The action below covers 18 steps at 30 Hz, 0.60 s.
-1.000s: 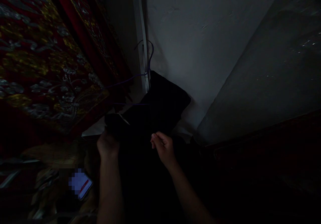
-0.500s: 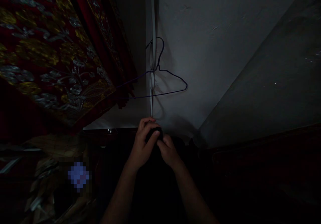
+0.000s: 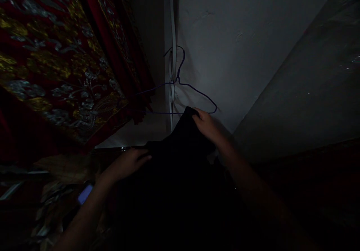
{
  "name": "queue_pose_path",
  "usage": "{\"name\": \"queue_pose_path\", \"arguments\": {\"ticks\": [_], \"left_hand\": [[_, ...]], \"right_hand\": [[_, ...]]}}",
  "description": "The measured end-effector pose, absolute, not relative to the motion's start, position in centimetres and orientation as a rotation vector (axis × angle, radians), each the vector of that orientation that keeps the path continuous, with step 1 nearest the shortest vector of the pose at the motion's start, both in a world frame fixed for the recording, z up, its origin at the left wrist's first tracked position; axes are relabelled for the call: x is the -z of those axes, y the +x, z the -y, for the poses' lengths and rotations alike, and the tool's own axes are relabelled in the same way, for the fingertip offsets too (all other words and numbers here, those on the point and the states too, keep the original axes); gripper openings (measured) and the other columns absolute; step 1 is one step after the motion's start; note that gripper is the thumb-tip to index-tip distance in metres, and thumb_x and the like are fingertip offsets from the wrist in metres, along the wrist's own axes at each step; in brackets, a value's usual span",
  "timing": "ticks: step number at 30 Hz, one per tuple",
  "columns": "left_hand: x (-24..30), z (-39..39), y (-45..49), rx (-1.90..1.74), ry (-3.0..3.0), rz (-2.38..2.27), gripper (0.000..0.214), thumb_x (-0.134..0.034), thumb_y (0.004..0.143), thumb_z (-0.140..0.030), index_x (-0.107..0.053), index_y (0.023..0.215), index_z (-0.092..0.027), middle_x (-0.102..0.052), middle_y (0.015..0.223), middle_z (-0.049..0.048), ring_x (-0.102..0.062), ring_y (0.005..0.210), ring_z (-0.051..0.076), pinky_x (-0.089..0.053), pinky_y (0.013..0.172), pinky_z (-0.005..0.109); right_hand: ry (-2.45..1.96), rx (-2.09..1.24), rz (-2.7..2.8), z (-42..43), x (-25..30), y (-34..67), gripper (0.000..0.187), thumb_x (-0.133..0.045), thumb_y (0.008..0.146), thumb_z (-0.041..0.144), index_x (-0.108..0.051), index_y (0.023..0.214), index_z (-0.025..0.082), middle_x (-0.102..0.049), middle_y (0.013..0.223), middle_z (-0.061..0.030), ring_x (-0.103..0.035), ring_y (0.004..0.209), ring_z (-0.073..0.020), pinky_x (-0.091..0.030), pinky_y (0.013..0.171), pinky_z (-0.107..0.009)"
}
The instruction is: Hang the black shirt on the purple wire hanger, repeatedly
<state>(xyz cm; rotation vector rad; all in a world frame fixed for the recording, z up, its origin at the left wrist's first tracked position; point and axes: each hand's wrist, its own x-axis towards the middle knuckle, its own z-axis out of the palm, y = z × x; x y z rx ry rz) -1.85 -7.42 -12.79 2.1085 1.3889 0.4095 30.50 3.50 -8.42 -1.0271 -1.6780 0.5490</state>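
A black garment (image 3: pixel 180 161) spreads between my two hands, its lower part lost in the dark. My right hand (image 3: pixel 206 123) pinches its raised top corner, just in front of the hanger's lower bar. Lower down on the other side, my left hand (image 3: pixel 131 163) grips the garment's left edge between thumb and fingers. Above the cloth a thin purple wire hanger (image 3: pixel 198 91) hangs by its hook, with no garment on it. Which kind of garment this is, I cannot make out.
A pale cable (image 3: pixel 173 22) runs down the grey wall (image 3: pixel 225 37) behind the hanger. Red cloth with gold and silver embroidery (image 3: pixel 47 63) hangs at the left. A lit screen (image 3: pixel 84 194) glows beside my left forearm, near crumpled brown material (image 3: pixel 66 168).
My hands were close together on a bunched black thing; they have moved apart. The right rose toward the hanger, the left went left, and the black garment is now spread between them.
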Motion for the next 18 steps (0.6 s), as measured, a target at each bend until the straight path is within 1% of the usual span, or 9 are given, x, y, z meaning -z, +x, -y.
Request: {"name": "queue_pose_path", "arguments": {"ticks": [2,3,4,6,8,11,14,16,18], "left_hand": [[12.2,6.9,-3.5,-0.376,2.081,-1.445,0.033,-0.049,0.098,-0.045,-0.075,0.103,-0.026,-0.078,0.103,0.0069,-0.072,0.092,0.027,-0.050,0.084,0.035],[11.9,6.6,-4.1,-0.363,2.067,-1.459,0.031,-0.049,0.097,-0.042,-0.075,0.103,-0.027,-0.078,0.104,0.0066,-0.072,0.093,0.027,-0.049,0.084,0.035],[11.7,6.4,-4.6,-0.362,2.061,-1.479,0.030,-0.048,0.097,-0.040,-0.075,0.102,-0.027,-0.078,0.102,0.0063,-0.072,0.092,0.027,-0.049,0.082,0.035],[10.8,5.9,-5.2,-0.409,2.078,-1.552,0.029,-0.048,0.095,-0.039,-0.073,0.091,-0.026,-0.078,0.092,0.0062,-0.071,0.086,0.027,-0.049,0.077,0.034],[9.4,5.5,-5.3,-0.520,2.133,-1.614,0.029,-0.048,0.093,-0.041,-0.070,0.082,-0.025,-0.075,0.084,0.0060,-0.070,0.079,0.026,-0.049,0.074,0.034],[6.5,4.8,-5.0,-0.744,2.244,-1.623,0.030,-0.048,0.092,-0.044,-0.066,0.081,-0.023,-0.071,0.085,0.0051,-0.067,0.078,0.023,-0.048,0.074,0.033],[3.9,4.0,-3.9,-0.931,2.348,-1.587,0.027,-0.051,0.091,-0.043,-0.062,0.077,-0.022,-0.066,0.083,0.0037,-0.063,0.077,0.022,-0.048,0.075,0.032],[2.6,3.5,-2.7,-1.033,2.411,-1.498,0.024,-0.052,0.090,-0.039,-0.062,0.077,-0.021,-0.067,0.088,0.0046,-0.064,0.083,0.022,-0.049,0.079,0.032],[1.7,2.9,-1.2,-1.127,2.457,-1.364,0.020,-0.053,0.090,-0.034,-0.063,0.081,-0.020,-0.069,0.100,0.0063,-0.065,0.094,0.022,-0.050,0.086,0.033]], "right_hand": [[-1.073,-0.544,1.647,-3.8,9.3,30.2,0.015,-0.052,0.078,0.028,-0.064,0.076,0.020,-0.064,0.071,-0.0010,-0.060,0.072,-0.0183,-0.045,0.068,-0.028],[-1.096,-0.528,1.632,-3.7,9.5,30.4,0.014,-0.053,0.078,0.030,-0.061,0.072,0.020,-0.060,0.066,0.0007,-0.057,0.065,-0.0169,-0.042,0.063,-0.027],[-1.116,-0.503,1.619,-3.6,9.5,30.7,0.013,-0.054,0.077,0.031,-0.060,0.071,0.020,-0.056,0.063,0.0020,-0.054,0.061,-0.0155,-0.038,0.058,-0.026],[-1.161,-0.450,1.620,-3.1,9.0,31.8,0.013,-0.058,0.076,0.032,-0.060,0.073,0.020,-0.053,0.059,0.0036,-0.049,0.055,-0.0137,-0.033,0.053,-0.025],[-1.219,-0.403,1.636,-2.6,8.0,33.2,0.015,-0.062,0.076,0.035,-0.062,0.075,0.020,-0.052,0.055,0.0041,-0.046,0.050,-0.0127,-0.029,0.050,-0.025],[-1.288,-0.328,1.619,-2.1,6.5,34.9,0.021,-0.070,0.073,0.039,-0.063,0.074,0.019,-0.052,0.051,0.0044,-0.040,0.046,-0.0112,-0.026,0.049,-0.026],[-1.309,-0.247,1.601,-1.4,5.8,35.8,0.023,-0.073,0.074,0.040,-0.062,0.070,0.019,-0.048,0.050,0.0046,-0.039,0.047,-0.0111,-0.026,0.049,-0.027],[-1.319,-0.195,1.603,-0.6,5.9,35.7,0.025,-0.072,0.076,0.040,-0.061,0.066,0.020,-0.045,0.050,0.0048,-0.039,0.048,-0.0112,-0.026,0.049,-0.027],[-1.326,-0.184,1.605,0.2,6.3,35.2,0.028,-0.071,0.078,0.041,-0.059,0.063,0.020,-0.042,0.050,0.0049,-0.039,0.049,-0.0113,-0.026,0.049,-0.027]]}}
